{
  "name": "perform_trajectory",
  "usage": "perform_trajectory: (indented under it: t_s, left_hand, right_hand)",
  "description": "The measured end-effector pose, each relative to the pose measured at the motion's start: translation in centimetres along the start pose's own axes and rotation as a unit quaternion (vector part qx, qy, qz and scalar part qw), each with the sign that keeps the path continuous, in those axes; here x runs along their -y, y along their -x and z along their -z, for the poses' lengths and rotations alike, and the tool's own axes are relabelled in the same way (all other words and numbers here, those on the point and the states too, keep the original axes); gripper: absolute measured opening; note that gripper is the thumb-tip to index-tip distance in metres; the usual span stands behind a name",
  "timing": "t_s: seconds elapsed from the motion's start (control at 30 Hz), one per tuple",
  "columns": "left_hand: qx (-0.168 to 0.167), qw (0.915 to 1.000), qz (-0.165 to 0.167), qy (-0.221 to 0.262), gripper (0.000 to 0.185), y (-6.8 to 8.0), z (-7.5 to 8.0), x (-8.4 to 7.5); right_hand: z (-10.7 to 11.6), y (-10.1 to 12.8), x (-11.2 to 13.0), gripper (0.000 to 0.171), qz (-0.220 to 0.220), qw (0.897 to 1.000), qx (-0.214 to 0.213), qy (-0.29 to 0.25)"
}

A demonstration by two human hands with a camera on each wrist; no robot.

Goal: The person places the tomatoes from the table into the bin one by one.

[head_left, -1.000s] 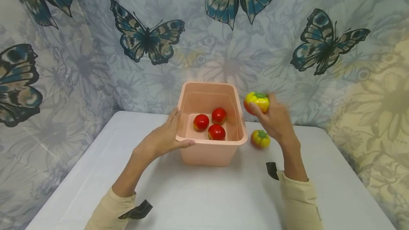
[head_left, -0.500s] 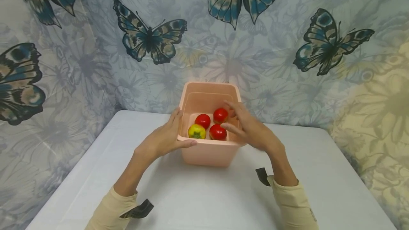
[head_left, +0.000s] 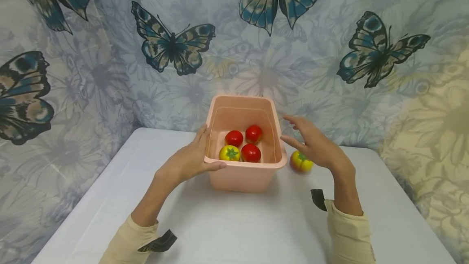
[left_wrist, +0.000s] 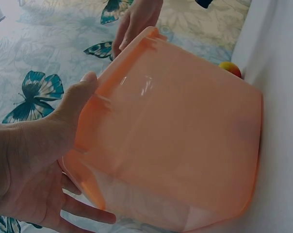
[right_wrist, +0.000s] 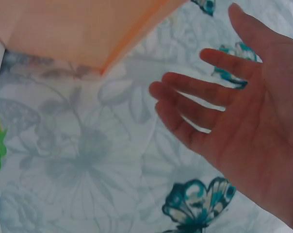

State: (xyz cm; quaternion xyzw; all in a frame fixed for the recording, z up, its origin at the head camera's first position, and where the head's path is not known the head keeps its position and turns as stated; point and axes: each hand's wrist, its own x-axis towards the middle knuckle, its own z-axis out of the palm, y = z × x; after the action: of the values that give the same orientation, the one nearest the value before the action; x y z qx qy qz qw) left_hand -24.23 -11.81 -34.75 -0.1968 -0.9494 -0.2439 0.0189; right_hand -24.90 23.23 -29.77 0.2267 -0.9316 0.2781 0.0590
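A peach-coloured plastic bin [head_left: 238,178] stands on the white table. My left hand [head_left: 188,160] straddles its near left corner in the head view, thumb along the front rim and straight fingers along the left side. In the bin lie three round red fruits, including one red fruit [head_left: 251,152], and a yellow fruit [head_left: 229,153] with a green leafy top. A similar red-and-yellow fruit [head_left: 301,162] sits on the table right of the bin. Above and behind it hovers my right hand [head_left: 318,144], fingers spread and holding nothing, close to the bin's right rim.
The white table [head_left: 227,231] runs up to a butterfly-patterned cloth backdrop [head_left: 307,68] just behind the bin. Dark straps, such as one strap [head_left: 318,199], stick out from both sleeves.
My right hand carried the yellow fruit from the right into the bin, let it go, and has drawn back right. Its green top has turned upward. My left hand stays at the corner.
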Motion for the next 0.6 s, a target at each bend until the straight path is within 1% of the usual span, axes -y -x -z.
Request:
perform_trajectory:
  t_s: [0.2,0.33,0.5,0.6]
  left_hand:
    - [0.004,1.0,0.001,0.0,0.12,-0.1,0.0,-0.1]
    - [0.008,0.9999,0.011,0.0,0.121,0.0,0.0,-0.1]
    - [0.01,0.9999,0.013,0.002,0.121,0.1,0.0,-0.1]
    - [0.011,0.9999,0.012,0.006,0.121,0.1,0.0,-0.1]
  right_hand:
    - [1.3,0.9,-1.6,0.068,-0.052,0.998,0.029,0.015]
    - [2.0,1.5,-2.6,0.074,-0.081,0.995,0.047,0.019]
    - [2.4,2.1,-4.5,0.077,-0.102,0.992,0.068,0.004]
    - [2.4,2.3,-5.8,0.081,-0.127,0.988,0.086,-0.003]
